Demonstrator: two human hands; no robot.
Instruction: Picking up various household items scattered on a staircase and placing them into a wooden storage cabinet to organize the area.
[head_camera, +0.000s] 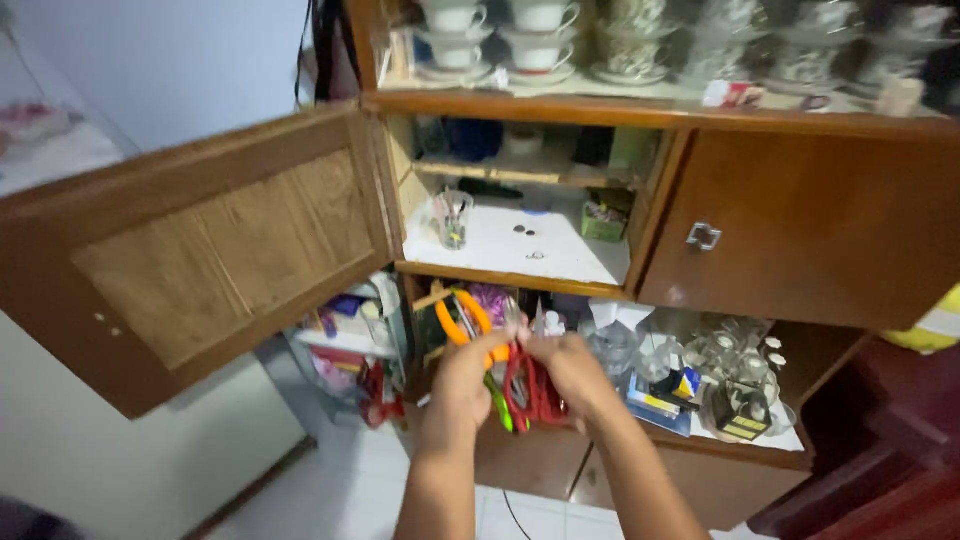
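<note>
My left hand (468, 372) grips the orange-handled pliers (468, 322), pointing up toward the cabinet's middle shelf edge (510, 278), while my right hand (568, 368) clasps red-handled scissors (530, 392) just beside

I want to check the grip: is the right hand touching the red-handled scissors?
Touching. The head view shows the right hand closed around the red-handled scissors, its fingers wrapped over the handles.

Red-handled scissors (535, 392) and a green-handled tool (497, 398), gripped at lower centre of the frame; orange-handled pliers (466, 320) just above, handles pointing up and left.
</note>
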